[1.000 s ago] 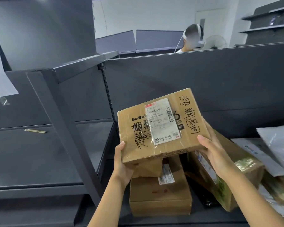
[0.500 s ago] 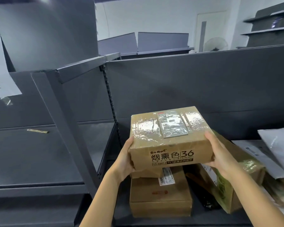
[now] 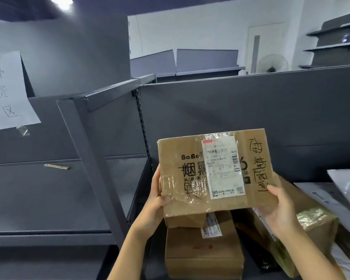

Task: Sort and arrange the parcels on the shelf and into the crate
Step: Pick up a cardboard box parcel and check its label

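I see both hands gripping the cardboard box (image 3: 214, 170), its labelled face tilted up toward me: my left hand (image 3: 157, 194) clasps its left edge and my right hand (image 3: 279, 201) its lower right corner. Just below my left hand a smaller brown parcel (image 3: 203, 251) lies flat, and under my right hand a taped carton (image 3: 311, 225) leans; left of my left hand runs the grey shelf (image 3: 49, 199).

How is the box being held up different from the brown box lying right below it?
The held box is tilted up between the left hand and right hand; the lower box lies flat on the shelf. The held box carries a large label and black handwriting; the lower box shows a small label and a red mark. Both are brown cardboard.
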